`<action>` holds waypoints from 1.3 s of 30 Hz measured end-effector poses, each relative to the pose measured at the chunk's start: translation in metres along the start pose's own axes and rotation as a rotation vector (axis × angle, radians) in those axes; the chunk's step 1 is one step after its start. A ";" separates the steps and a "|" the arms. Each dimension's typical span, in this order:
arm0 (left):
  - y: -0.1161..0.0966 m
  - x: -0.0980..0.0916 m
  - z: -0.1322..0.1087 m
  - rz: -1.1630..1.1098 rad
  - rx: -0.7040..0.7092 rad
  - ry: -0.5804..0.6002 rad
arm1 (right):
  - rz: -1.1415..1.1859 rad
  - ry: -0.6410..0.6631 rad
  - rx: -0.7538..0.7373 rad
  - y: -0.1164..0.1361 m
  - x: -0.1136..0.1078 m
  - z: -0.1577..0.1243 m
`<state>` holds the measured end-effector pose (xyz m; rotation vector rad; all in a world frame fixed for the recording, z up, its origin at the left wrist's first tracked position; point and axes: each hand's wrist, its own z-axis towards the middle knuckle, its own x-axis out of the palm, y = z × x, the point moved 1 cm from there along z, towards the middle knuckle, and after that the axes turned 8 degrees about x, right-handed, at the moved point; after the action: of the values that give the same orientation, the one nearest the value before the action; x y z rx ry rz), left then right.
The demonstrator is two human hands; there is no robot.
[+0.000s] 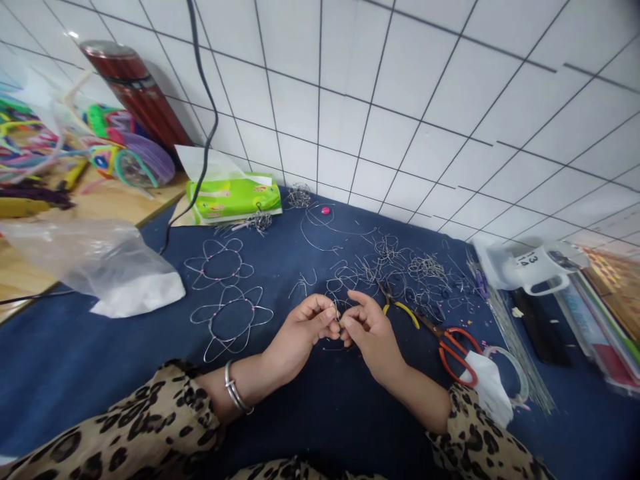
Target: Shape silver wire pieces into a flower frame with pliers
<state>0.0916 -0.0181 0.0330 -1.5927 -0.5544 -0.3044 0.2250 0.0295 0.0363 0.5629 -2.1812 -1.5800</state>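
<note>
Leopard-print sleeves [115,440], nearest my remote view; left hand [303,328] and right hand [374,333], fingertips pinched on a thin wire [337,308] between them; hazard, I judge: wire tangle [427,267] beyond, snagging and bending it

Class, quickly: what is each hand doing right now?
Left hand: closed, holding thin wire.
Right hand: partly curled at the wire; grip cannot be told.
</note>
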 end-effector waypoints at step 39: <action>-0.009 -0.011 0.003 0.592 0.085 0.039 | -0.480 -0.067 -0.161 0.010 -0.017 0.000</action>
<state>0.0772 -0.0172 0.0343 -1.5874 -0.0488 0.1328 0.2379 0.0415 0.0445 1.0531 -2.0366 -2.0165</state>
